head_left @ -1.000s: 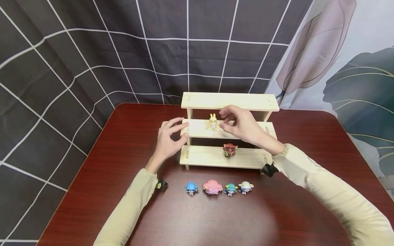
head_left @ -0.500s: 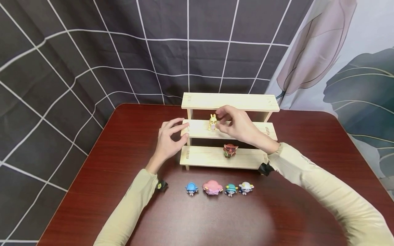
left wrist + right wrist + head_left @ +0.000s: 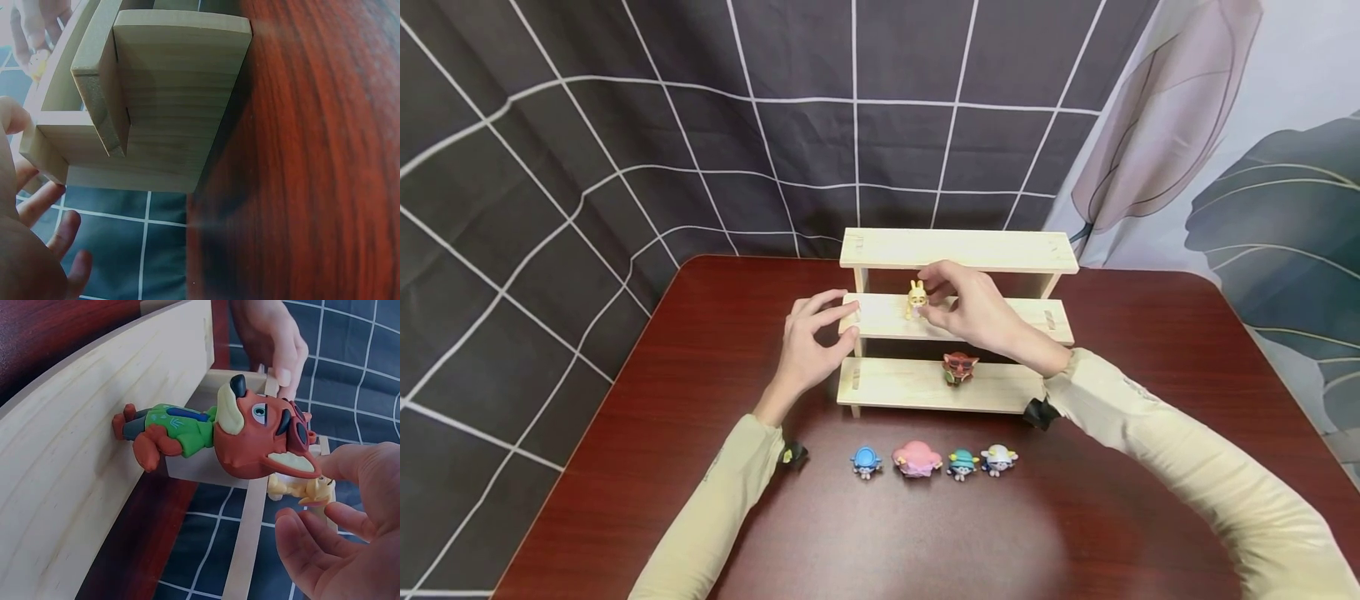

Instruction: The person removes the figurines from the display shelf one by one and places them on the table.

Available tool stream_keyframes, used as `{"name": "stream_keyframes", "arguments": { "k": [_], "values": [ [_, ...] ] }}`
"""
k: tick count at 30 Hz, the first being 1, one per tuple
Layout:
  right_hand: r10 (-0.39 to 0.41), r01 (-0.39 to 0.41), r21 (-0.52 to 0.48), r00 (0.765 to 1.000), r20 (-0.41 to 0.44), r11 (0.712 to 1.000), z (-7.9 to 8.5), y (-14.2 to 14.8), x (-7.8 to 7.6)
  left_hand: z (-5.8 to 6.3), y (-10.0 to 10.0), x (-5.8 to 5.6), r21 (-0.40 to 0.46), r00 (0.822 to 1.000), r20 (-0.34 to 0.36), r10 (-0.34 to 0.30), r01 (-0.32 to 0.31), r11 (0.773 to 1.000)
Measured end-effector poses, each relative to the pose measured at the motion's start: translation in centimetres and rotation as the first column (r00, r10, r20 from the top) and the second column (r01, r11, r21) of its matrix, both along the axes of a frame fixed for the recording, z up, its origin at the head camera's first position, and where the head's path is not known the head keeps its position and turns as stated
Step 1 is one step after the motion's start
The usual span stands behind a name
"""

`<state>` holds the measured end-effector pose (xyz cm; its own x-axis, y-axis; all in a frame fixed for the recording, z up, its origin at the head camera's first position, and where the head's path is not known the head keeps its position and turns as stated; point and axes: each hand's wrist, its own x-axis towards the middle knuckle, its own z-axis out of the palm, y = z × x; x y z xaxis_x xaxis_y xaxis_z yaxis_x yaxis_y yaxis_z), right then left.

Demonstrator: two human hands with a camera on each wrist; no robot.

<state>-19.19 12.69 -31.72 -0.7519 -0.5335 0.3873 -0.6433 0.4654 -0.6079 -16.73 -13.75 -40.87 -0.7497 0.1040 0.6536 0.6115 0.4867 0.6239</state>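
Observation:
On the middle tier of a pale wooden three-tier stand, a small yellow rabbit figurine stands upright. My right hand has its fingers and thumb curled round the rabbit from its right side; in the right wrist view they surround the rabbit's head. My left hand grips the left end of that tier, thumb in front and index finger behind, the other fingers spread loosely in the left wrist view. A red fox figurine in a green shirt and sunglasses stands on the lowest tier, below my right hand.
In front of the stand, a blue figurine, a larger pink one, a teal one and a white one form a row on the dark red table. A gridded curtain hangs behind.
My right hand has moved left, from beside the rabbit figurine until its fingers are around it. The left hand stays on the shelf's end; the rabbit and fox stay in place.

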Motion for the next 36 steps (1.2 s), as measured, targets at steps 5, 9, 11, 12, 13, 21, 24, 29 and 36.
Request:
{"name": "stream_keyframes", "arguments": {
  "k": [5, 9, 11, 12, 13, 21, 24, 29, 36],
  "values": [
    [-0.011, 0.011, 0.0, 1.0, -0.009, 1.0, -0.2, -0.3, 0.0, 0.0, -0.1, 0.0, 0.001, 1.0, 0.001, -0.005, 0.005, 1.0],
    [-0.022, 0.022, 0.008, 1.0, -0.003, 1.0, -0.3, -0.4, 0.0, 0.1, 0.0, 0.1, -0.004, 1.0, -0.002, -0.004, 0.004, 1.0],
    [-0.025, 0.025, 0.011, 1.0, -0.001, 1.0, -0.3, -0.5, 0.0, 0.1, 0.0, 0.1, -0.005, 1.0, -0.005, 0.0, 0.0, 1.0],
    [-0.026, 0.026, 0.011, 1.0, 0.0, 1.0, -0.3, -0.5, 0.1, 0.1, 0.0, 0.1, -0.006, 1.0, -0.007, 0.0, 0.0, 1.0],
    [-0.028, 0.028, 0.011, 1.0, 0.001, 1.0, -0.3, -0.5, 0.1, 0.1, 0.0, 0.2, -0.006, 1.0, -0.008, 0.0, 0.0, 1.0],
    [-0.026, 0.026, -0.003, 1.0, 0.015, 1.0, -0.3, -0.5, 0.0, 0.2, 0.0, 0.2, -0.006, 1.0, 0.011, 0.0, 0.0, 1.0],
    [-0.02, 0.02, -0.011, 1.0, 0.018, 1.0, -0.2, -0.3, 0.0, 0.2, 0.0, 0.2, -0.005, 1.0, 0.009, 0.002, -0.002, 1.0],
    [-0.021, 0.021, -0.013, 1.0, 0.008, 1.0, 0.0, 0.1, 0.2, 0.2, 0.1, 0.2, -0.001, 1.0, 0.003, 0.001, -0.001, 1.0],
    [-0.017, 0.017, -0.027, 1.0, 0.0, 0.999, 0.0, 1.2, 0.4, 0.1, 0.0, 0.2, -0.001, 1.0, 0.011, 0.0, 0.0, 1.0]
  ]
}}
